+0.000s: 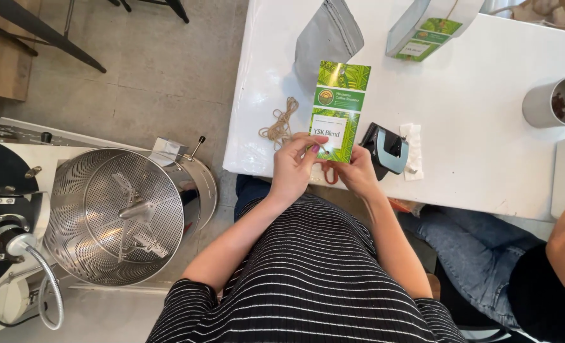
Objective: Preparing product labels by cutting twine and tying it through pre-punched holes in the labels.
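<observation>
Both hands hold a tall green patterned paper label card (337,111) over the edge of the white worktop (479,127), left hand (293,166) pinching its lower left corner, right hand (357,170) at its lower right. Just beside the right hand lies a black and grey hole punch (387,148); a tangle of tan twine (281,124) lies left of the card, a flat grey pouch (327,39) above. A perforated steel drum (120,213) stands on the floor, lower left.
</observation>
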